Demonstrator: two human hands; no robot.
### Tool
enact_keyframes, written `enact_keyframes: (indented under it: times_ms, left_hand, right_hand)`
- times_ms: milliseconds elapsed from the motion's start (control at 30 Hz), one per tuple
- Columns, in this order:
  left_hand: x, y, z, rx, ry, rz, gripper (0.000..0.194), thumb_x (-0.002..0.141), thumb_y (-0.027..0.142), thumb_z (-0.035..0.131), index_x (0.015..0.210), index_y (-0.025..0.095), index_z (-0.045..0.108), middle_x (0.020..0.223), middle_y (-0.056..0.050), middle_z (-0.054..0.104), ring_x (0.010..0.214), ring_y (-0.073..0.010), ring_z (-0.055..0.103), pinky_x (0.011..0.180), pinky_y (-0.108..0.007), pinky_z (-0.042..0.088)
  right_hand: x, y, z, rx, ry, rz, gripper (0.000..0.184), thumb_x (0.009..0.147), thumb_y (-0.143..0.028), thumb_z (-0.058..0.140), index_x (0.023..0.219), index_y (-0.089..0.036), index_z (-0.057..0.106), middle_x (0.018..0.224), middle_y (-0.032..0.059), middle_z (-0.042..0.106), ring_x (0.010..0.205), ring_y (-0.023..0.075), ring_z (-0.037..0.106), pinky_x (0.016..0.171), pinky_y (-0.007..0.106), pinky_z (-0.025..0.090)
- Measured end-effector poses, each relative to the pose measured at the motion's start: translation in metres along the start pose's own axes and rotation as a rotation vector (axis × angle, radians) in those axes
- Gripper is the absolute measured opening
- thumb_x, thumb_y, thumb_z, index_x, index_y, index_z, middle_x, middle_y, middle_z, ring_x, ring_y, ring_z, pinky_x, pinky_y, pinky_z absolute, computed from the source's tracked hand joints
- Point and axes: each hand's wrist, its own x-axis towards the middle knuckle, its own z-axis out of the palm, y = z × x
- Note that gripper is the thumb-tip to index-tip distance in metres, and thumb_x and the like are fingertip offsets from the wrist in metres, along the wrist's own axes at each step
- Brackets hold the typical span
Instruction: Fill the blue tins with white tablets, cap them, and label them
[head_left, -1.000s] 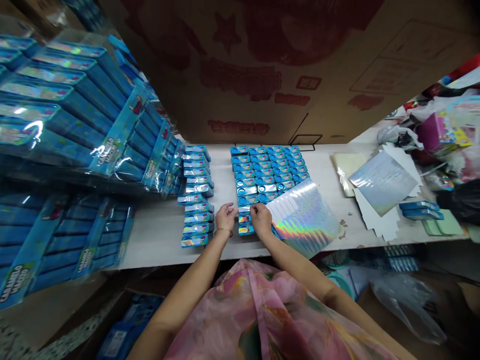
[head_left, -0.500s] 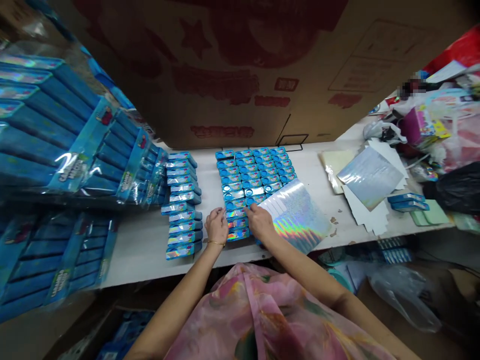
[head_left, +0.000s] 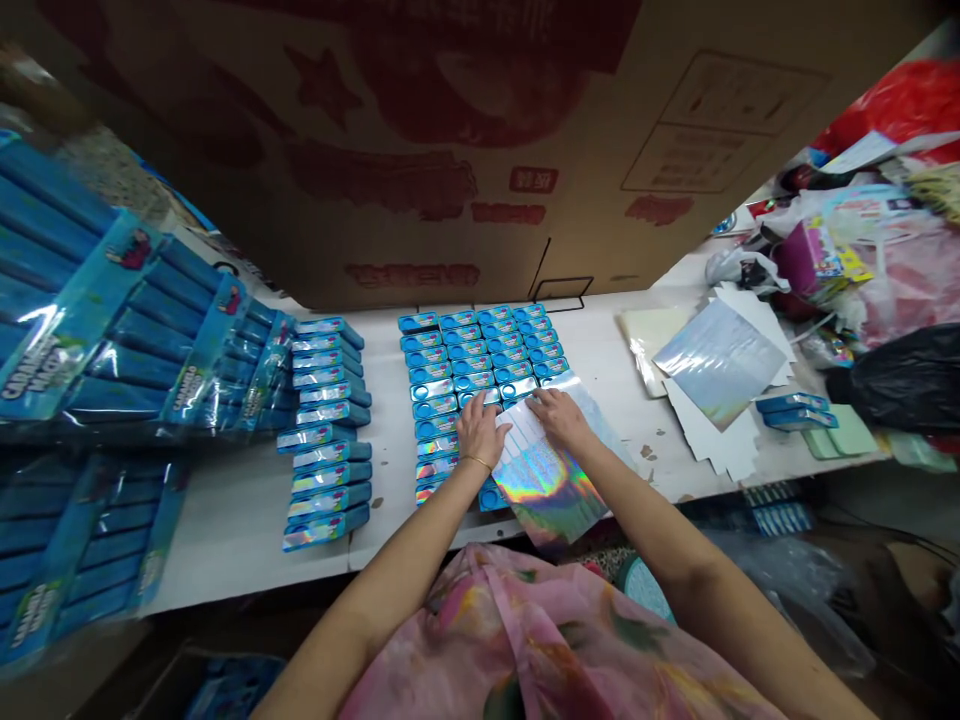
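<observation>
A holographic sticker sheet [head_left: 544, 478] lies on the white table [head_left: 240, 510], hanging over its front edge and partly covering a grid of small blue boxes [head_left: 480, 352]. My left hand [head_left: 480, 430] rests on the sheet's left edge, fingers curled down onto it. My right hand [head_left: 559, 418] lies on the sheet's top part with its fingers bent, fingertips at the sticker rows. A few boxes at the grid's near left [head_left: 435, 468] carry shiny stickers. A gold bangle circles my left wrist.
A column of stickered blue boxes [head_left: 324, 430] stands left of the grid. Wrapped packs of blue boxes [head_left: 127, 340] pile at far left. A big cardboard box [head_left: 465, 150] walls the back. More sticker sheets [head_left: 720, 365], paper and bags crowd the right.
Both hands moved right from the near boxes onto the holographic sheet, which slid left and nearer over the grid. The camera view also shifted right.
</observation>
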Motion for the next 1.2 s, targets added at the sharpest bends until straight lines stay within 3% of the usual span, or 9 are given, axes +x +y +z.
enact_keyframes:
  times_ms: [133,267,567,633,767,867,933,1067,1200]
  left_hand:
    - [-0.001,-0.001,-0.001,-0.034,0.022,0.009,0.027,0.073,0.038,0.052,0.093,0.022,0.057,0.131,-0.008,0.039,0.12,-0.0272,0.028,0.092,-0.044,0.028]
    - [-0.001,-0.001,0.003,-0.084,0.059,0.021,0.023,0.072,0.036,0.053,0.09,0.022,0.057,0.13,-0.007,0.041,0.12,-0.0267,0.029,0.093,-0.044,0.027]
    - [-0.002,-0.001,0.003,-0.088,0.081,0.011,0.02,0.073,0.034,0.053,0.088,0.022,0.056,0.127,-0.007,0.045,0.119,-0.026,0.031,0.092,-0.043,0.027]
    - [-0.001,-0.001,0.003,-0.091,0.079,0.007,0.02,0.072,0.034,0.054,0.087,0.022,0.056,0.127,-0.007,0.045,0.119,-0.026,0.031,0.092,-0.044,0.027]
    - [0.001,-0.001,0.003,-0.161,0.07,-0.004,0.021,0.07,0.032,0.056,0.089,0.021,0.058,0.127,-0.007,0.044,0.12,-0.0266,0.03,0.094,-0.045,0.025]
    - [0.001,-0.004,-0.002,-0.38,0.097,-0.036,0.021,0.071,0.03,0.054,0.09,0.021,0.059,0.122,-0.007,0.049,0.118,-0.0249,0.035,0.095,-0.044,0.025]
    - [-0.003,-0.007,-0.01,-0.677,0.101,-0.107,0.024,0.077,0.034,0.045,0.09,0.019,0.059,0.11,-0.009,0.057,0.106,-0.0218,0.047,0.091,-0.041,0.033]
    - [-0.022,-0.02,-0.032,-1.276,0.044,-0.371,0.048,0.08,0.05,0.032,0.092,0.012,0.059,0.085,-0.01,0.064,0.078,-0.0168,0.058,0.07,-0.031,0.045]
    - [-0.042,-0.046,-0.048,-1.346,0.097,-0.521,0.046,0.064,0.047,0.058,0.094,0.013,0.059,0.078,-0.005,0.062,0.066,-0.0115,0.056,0.057,-0.023,0.043]
  right_hand:
    - [-0.006,0.003,-0.005,0.096,0.091,0.067,0.028,0.086,-0.021,0.035,0.102,-0.019,0.058,0.114,0.0076,0.05,0.095,0.0187,0.043,0.081,0.03,0.034]
    - [0.003,0.003,-0.01,0.102,0.101,0.036,0.032,0.085,-0.024,0.041,0.116,-0.022,0.049,0.121,0.0067,0.046,0.102,0.021,0.04,0.081,0.032,0.034]
    - [-0.013,0.009,0.009,0.093,0.089,-0.091,0.03,0.085,-0.015,0.037,0.112,-0.014,0.051,0.121,0.0091,0.047,0.109,0.0186,0.038,0.089,0.032,0.032]
    - [-0.024,0.003,-0.006,0.101,0.117,-0.044,0.025,0.085,-0.016,0.039,0.104,-0.015,0.056,0.117,0.0092,0.05,0.105,0.0186,0.041,0.086,0.032,0.033]
    - [-0.042,-0.019,-0.06,0.137,0.138,0.077,0.019,0.083,-0.019,0.041,0.083,-0.015,0.06,0.096,0.0085,0.057,0.089,0.0178,0.049,0.077,0.03,0.036]
    - [-0.042,-0.034,-0.089,0.364,0.171,0.185,0.015,0.079,-0.02,0.045,0.079,-0.017,0.059,0.082,0.0037,0.059,0.076,0.0139,0.052,0.068,0.025,0.038]
    - [-0.034,-0.042,-0.091,0.617,0.178,0.269,0.012,0.075,-0.021,0.047,0.074,-0.018,0.059,0.071,0.0004,0.059,0.064,0.0114,0.052,0.06,0.023,0.038]
    - [-0.015,-0.063,-0.064,1.215,0.146,0.435,0.012,0.067,-0.027,0.052,0.064,-0.016,0.057,0.056,-0.0024,0.054,0.048,0.0086,0.048,0.046,0.02,0.035]
    - [-0.002,-0.097,-0.035,1.538,0.106,0.564,0.019,0.06,-0.033,0.057,0.062,-0.015,0.055,0.054,-0.0023,0.054,0.042,0.0072,0.044,0.038,0.018,0.03]
